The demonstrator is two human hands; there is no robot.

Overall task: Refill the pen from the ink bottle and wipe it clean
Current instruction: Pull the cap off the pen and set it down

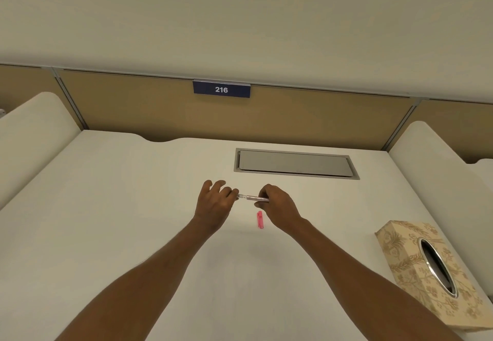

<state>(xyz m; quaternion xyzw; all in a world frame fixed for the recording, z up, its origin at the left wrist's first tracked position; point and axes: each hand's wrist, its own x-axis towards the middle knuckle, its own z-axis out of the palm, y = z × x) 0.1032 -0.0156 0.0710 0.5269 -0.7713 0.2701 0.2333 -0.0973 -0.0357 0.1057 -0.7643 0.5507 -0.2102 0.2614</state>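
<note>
- The pen (253, 198) is held level just above the desk (120, 207), in the middle of the frame, between both hands.
- The right hand (278, 202) is wrapped round the right end of the barrel, its fingers curled over it.
- The left end of the pen is pinched by the left hand (214, 200) between thumb and forefinger; the other fingers (210, 184) are spread and hold nothing.
- The step in hand is judged to be the opening of the pen, so that it can be filled.
- It is best done with the barrel kept fixed by the right hand while the front part is turned gently by the left. The two halves should be kept in line, and the pen kept low over the desk in case a part slips.
- Whether the front part is already loose cannot be told; the joint is too small to read.
- A pink cap (260, 219) lies on the desk just below the pen and beside the right wrist, where it could be knocked away.
- A patterned tissue box (416, 260) stands at the lower right, within reach for the wiping.
- No ink bottle is seen anywhere on the desk, so one must be found before filling.
- A grey hatch (293, 163) is set into the desk above the hands, and a blue plate marked 216 (221, 90) hangs on the panel behind.
</note>
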